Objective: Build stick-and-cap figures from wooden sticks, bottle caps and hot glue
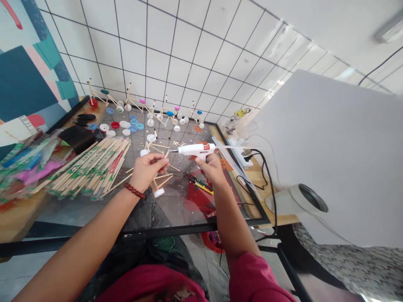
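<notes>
My right hand is wrapped round the handle of a white glue gun whose nozzle points left. My left hand, with a red bead bracelet on its wrist, pinches a short wooden stick close to the nozzle tip. Below and behind my left hand, joined sticks with a white bottle cap lie on the glass table top. Another white cap shows just above my left hand.
Stick-and-cap models line the wall, with loose caps before them. Wrapped chopsticks lie left. A yellow-black cutter lies near my right wrist. At right are a power strip, black cable and pale cylinder.
</notes>
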A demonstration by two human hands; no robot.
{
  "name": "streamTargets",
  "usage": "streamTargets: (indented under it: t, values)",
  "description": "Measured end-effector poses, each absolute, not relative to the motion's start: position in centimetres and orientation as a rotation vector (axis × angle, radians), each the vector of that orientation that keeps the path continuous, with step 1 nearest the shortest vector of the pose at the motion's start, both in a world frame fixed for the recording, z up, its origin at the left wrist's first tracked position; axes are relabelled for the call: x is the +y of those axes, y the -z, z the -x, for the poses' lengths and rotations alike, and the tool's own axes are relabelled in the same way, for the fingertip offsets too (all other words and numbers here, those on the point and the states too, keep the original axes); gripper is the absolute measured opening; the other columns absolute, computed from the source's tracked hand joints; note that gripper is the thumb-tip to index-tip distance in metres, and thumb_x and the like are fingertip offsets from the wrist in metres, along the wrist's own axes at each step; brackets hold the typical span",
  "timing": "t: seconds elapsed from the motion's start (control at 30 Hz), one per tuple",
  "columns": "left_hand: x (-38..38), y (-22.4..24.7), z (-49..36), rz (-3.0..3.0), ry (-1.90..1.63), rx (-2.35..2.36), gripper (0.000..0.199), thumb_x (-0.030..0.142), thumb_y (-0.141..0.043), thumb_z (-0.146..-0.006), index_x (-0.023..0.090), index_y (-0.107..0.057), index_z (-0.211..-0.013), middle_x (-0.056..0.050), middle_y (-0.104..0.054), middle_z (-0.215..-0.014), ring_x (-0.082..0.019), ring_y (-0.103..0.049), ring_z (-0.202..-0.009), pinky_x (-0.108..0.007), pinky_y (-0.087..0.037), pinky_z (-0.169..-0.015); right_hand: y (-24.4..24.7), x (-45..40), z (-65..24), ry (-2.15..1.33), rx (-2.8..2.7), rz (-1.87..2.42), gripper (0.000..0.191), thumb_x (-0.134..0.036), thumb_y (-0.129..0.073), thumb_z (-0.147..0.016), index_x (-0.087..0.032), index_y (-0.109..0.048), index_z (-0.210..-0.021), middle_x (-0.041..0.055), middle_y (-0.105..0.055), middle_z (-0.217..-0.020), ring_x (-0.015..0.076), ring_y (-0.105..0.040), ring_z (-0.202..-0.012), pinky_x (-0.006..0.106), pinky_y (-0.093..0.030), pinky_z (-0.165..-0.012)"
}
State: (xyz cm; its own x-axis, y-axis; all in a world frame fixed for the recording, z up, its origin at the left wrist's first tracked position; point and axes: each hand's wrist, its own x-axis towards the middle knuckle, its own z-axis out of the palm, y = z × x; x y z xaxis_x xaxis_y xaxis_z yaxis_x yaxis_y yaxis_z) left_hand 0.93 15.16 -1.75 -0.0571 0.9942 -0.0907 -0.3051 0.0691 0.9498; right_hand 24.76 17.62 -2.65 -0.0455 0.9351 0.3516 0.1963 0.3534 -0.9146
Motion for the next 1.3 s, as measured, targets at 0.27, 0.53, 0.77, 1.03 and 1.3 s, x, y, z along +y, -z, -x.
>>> streamTargets:
  t: [0.27, 0.53, 0.77, 1.03, 1.3]
  values:
    - [14.9, 1.4, -1.1, -0.884, -1.329, 1.043, 0.038, 0.039, -0.1, -0.055, 0.014, -0.081, -0.076, -0.007, -0.076, -0.067, -0.016, -0.067, -0.058, -0.027, -0.053, -0.056, 2.9, 18.4, -25.2, -0.741, -1.472, 1.121, 0.041, -0.062, -0.077, -0.086, -0.023, -0.072, -0.096, 0.0087, -0.081, -0.1, 0.0288, -0.075, -0.099, 0.043, -0.062, -0.092]
    - [14.9, 1.3, -1.0, -0.907, -1.331, 1.04, 0.047, 0.049, -0.102, -0.053, 0.015, -0.081, -0.078, -0.006, -0.077, -0.067, -0.015, -0.065, -0.058, -0.027, -0.052, -0.056, 4.7, 21.1, -27.8, -0.505, -1.341, 1.225, 0.048, -0.057, -0.075, -0.084, -0.02, -0.069, -0.115, 0.012, -0.081, -0.115, 0.0296, -0.074, -0.107, 0.047, -0.058, -0.102]
    - [14.6, 1.1, -1.2, -0.884, -1.331, 1.027, 0.051, 0.05, -0.102, -0.05, 0.013, -0.081, -0.078, -0.007, -0.076, -0.067, -0.014, -0.065, -0.056, -0.026, -0.052, -0.054, 4.1, 24.8, -31.1, -0.273, -1.291, 1.746, 0.047, -0.032, -0.074, -0.085, -0.017, -0.071, -0.13, 0.0151, -0.079, -0.131, 0.0342, -0.072, -0.123, 0.049, -0.053, -0.112]
    - [14.8, 1.3, -1.2, -0.869, -1.34, 1.006, 0.055, 0.055, -0.104, -0.048, 0.015, -0.082, -0.078, -0.006, -0.077, -0.067, -0.014, -0.065, -0.055, -0.026, -0.053, -0.054, 5.0, 26.2, -31.7, -0.265, -1.249, 1.982, 0.047, -0.025, -0.069, -0.09, -0.017, -0.069, -0.135, 0.0164, -0.078, -0.133, 0.0327, -0.073, -0.127, 0.047, -0.055, -0.109]
    - [14.5, 1.4, -1.2, -0.886, -1.283, 0.971, 0.054, 0.053, -0.105, -0.053, 0.014, -0.081, -0.081, -0.007, -0.078, -0.069, -0.015, -0.068, -0.059, -0.027, -0.054, -0.057, 3.3, 24.6, -31.8, -0.281, -1.379, 2.158, 0.048, -0.03, -0.077, -0.089, -0.016, -0.072, -0.135, 0.0159, -0.08, -0.127, 0.0323, -0.075, -0.12, 0.041, -0.057, -0.102]
